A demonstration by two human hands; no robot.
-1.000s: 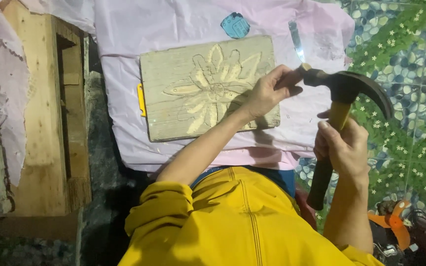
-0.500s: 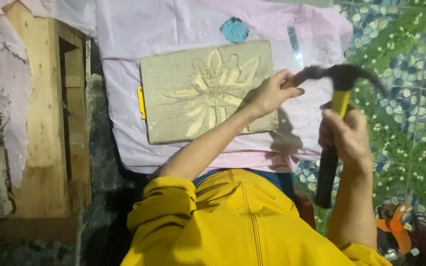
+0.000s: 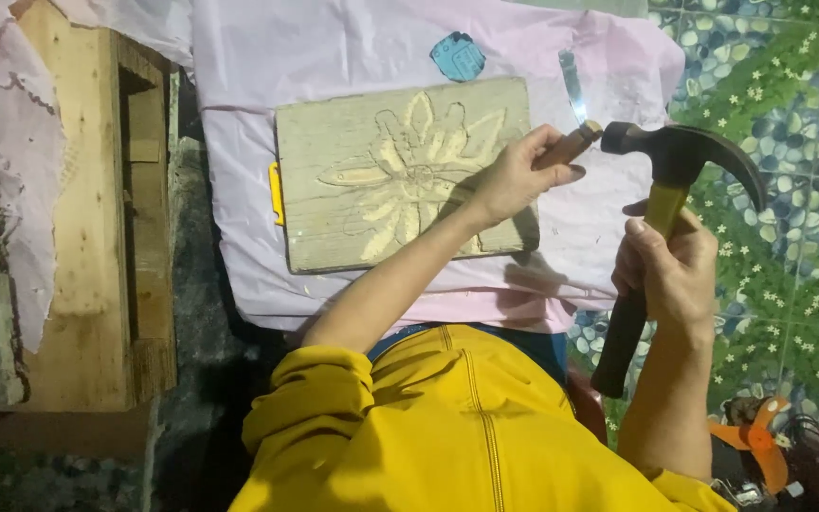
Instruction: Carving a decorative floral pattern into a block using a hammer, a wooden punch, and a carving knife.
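At the centre of the pale pink cloth (image 3: 353,47) lies the wooden panel (image 3: 334,228), a flat rectangular board with a flower motif (image 3: 409,180) cut in low relief; the petals show paler, rougher wood than the smooth grey-green surface around them. The left hand (image 3: 509,175) rests on the right part of the panel, clenched around a chisel (image 3: 571,144) with a rounded brown wooden handle; the blade is hidden under the hand, so its contact point on the wood cannot be told. The right hand (image 3: 670,270) grips the yellow-and-black shaft of 1 claw hammer (image 3: 675,161), whose dark steel face stands just beside the chisel's butt end, almost touching.

Hazards, as judged from this position:
1. A glancing blow could slip off the small rounded butt and land on the left hand's knuckles; the cause would be the narrow target and the fingers wrapped close to it.
2. The panel is unclamped on soft cloth; a hard blow could shift it or drive the edge too deep and split a petal along the grain.

Beyond the cloth: a small blue patch (image 3: 457,57) near the panel's top edge; a rough timber crate (image 3: 87,237) to the left; a pebble-patterned floor (image 3: 808,209) to the right; a yellow sleeve (image 3: 334,417) in the foreground.
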